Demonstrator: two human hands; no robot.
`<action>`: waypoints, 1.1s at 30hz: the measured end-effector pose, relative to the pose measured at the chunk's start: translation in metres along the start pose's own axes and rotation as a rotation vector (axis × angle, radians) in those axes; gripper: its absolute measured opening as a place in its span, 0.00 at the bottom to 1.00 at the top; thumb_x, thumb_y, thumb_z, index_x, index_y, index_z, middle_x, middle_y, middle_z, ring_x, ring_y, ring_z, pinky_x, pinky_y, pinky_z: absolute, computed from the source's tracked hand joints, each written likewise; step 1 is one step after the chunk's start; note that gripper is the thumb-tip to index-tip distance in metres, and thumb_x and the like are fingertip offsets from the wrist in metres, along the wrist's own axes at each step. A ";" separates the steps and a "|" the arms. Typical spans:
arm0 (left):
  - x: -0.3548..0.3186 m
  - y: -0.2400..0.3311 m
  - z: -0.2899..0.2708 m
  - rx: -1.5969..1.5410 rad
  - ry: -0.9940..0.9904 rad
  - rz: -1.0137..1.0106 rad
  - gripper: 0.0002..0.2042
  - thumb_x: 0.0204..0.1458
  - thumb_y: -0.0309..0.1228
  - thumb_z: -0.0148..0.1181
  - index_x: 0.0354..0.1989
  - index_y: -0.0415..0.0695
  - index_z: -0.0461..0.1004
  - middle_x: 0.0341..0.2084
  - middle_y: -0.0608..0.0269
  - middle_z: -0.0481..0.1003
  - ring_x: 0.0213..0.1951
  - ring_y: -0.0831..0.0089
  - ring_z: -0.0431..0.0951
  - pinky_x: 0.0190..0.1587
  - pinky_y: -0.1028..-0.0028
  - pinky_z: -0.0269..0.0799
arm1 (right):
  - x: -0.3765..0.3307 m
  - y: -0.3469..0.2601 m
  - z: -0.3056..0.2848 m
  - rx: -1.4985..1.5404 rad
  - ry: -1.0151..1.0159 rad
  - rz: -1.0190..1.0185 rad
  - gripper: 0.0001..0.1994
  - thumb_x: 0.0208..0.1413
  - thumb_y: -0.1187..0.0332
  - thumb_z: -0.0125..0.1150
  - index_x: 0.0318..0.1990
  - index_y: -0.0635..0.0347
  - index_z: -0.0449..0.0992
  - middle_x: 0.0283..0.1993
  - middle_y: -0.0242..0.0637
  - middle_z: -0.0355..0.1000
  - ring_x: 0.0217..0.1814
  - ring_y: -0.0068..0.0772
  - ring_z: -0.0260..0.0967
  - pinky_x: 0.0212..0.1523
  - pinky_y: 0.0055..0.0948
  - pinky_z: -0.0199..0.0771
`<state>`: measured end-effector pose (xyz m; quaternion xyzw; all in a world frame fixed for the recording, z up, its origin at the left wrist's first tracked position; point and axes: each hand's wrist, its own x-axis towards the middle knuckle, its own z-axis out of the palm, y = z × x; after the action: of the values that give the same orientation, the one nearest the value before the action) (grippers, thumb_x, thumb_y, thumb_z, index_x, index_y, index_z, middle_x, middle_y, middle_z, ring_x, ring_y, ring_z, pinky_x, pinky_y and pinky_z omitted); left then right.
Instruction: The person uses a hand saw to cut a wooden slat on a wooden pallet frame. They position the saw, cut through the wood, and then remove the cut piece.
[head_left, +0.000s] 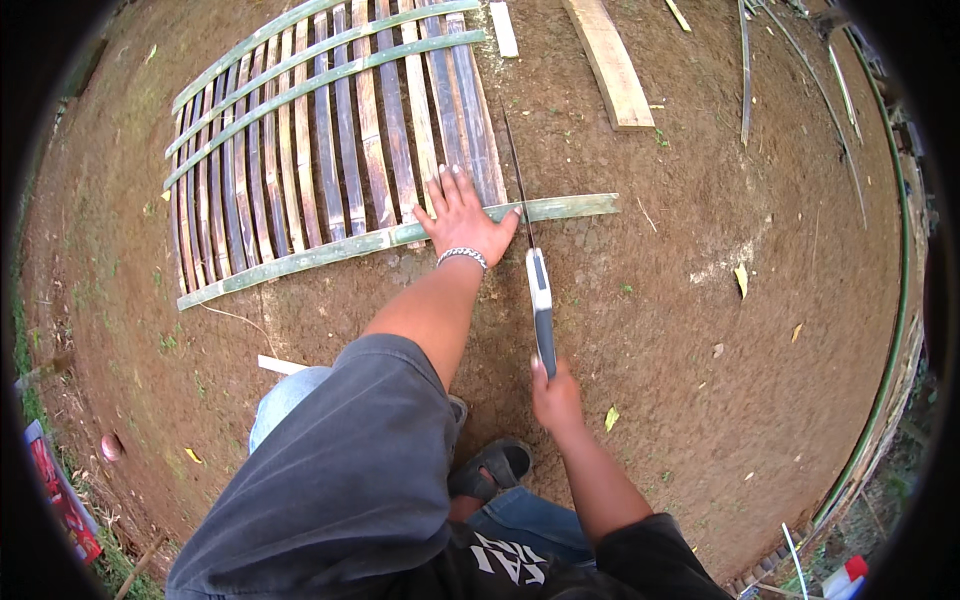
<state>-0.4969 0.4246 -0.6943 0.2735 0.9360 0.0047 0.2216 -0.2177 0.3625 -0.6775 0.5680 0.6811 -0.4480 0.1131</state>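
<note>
The long knife (530,240) is clenched by its handle in the right hand (556,397), blade laid across the green bamboo strip (400,237) right of the left hand (464,222). That hand's grip is released, palm pressed flat on the strip. The bamboo panel (330,140) lies on the far-left ground (700,300); 1 plank (610,62) lies far right.

Single head-worn fisheye view, looking steeply down from standing height, facing forward over bare ground (700,330), edges bending outward
</note>
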 end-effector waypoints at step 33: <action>0.008 -0.009 0.001 -0.110 -0.098 0.040 0.45 0.62 0.56 0.45 0.78 0.39 0.36 0.78 0.48 0.34 0.78 0.49 0.29 0.74 0.40 0.24 | 0.026 -0.045 -0.001 -0.020 0.060 -0.007 0.20 0.66 0.52 0.57 0.44 0.65 0.73 0.33 0.62 0.76 0.40 0.69 0.75 0.38 0.55 0.74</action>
<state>-0.5073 0.4210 -0.6992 0.2793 0.9167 0.0470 0.2818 -0.2657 0.3828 -0.6725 0.5774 0.6906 -0.4245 0.0968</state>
